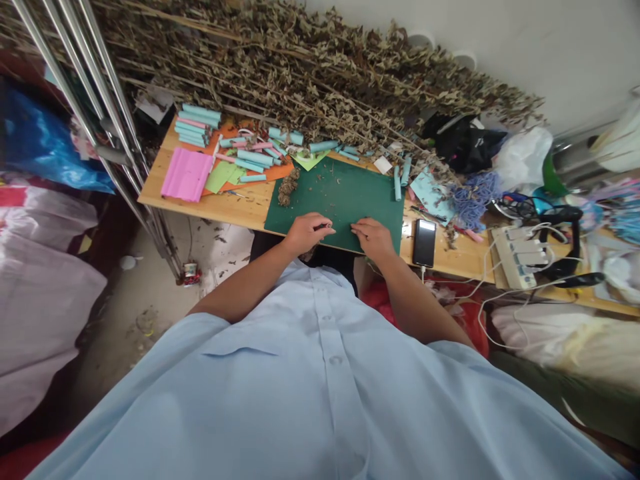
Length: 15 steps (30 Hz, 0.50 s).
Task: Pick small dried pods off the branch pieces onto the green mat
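My left hand (307, 233) is over the front edge of the green cutting mat (345, 187), its fingers curled into a pinch. Something small and dark shows at its fingertips, too small to name. A short way to the right, my right hand (373, 237) has thumb and fingers pressed together above the same mat; whatever they may hold is hidden. Between the two hands there is a gap. A clump of dried plant material (289, 187) lies at the mat's left side, and small crumbs are scattered on the mat.
Dried leafy stalks (300, 67) heap along the back. Blue paper rolls (255, 158) and a pink paper stack (186, 175) sit left. To the right are a phone (425, 243), purple cords (473, 200) and a power strip (520, 257) with trailing cables. Metal crutches (110, 120) lean at left.
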Each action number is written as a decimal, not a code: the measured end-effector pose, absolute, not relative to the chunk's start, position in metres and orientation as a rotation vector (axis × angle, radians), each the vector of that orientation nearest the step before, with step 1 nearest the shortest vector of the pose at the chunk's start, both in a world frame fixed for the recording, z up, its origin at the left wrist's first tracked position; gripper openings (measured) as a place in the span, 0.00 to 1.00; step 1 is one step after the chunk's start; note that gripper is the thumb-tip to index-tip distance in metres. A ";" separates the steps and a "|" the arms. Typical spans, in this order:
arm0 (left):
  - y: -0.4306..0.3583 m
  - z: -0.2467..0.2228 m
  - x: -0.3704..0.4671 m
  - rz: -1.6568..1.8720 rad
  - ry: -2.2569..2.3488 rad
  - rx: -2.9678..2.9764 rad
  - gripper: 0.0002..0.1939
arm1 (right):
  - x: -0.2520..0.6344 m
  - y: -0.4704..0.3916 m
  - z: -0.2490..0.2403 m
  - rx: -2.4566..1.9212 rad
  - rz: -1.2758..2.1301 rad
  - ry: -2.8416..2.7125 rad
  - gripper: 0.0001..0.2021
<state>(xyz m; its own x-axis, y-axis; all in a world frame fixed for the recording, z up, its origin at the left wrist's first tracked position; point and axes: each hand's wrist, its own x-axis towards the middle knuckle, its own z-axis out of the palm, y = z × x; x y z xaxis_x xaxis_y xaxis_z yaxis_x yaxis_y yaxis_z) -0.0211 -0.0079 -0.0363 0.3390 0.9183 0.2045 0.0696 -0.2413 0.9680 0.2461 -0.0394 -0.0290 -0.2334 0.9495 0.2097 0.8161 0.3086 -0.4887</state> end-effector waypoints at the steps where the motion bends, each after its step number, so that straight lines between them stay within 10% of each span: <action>1: -0.008 -0.036 -0.021 1.053 0.913 1.599 0.11 | 0.245 -0.039 -0.031 -1.565 0.367 -2.118 0.13; 15: -0.008 -0.039 -0.020 1.061 0.907 1.617 0.10 | 0.232 -0.042 -0.032 -1.605 0.192 -2.161 0.14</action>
<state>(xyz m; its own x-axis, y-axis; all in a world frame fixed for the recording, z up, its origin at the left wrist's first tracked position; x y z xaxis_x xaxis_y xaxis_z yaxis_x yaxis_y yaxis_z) -0.0204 -0.0083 -0.0389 0.3443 0.9129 0.2191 0.0738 -0.2590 0.9631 0.2315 -0.0416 -0.0319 -0.2302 0.9369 0.2630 0.8758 0.3172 -0.3638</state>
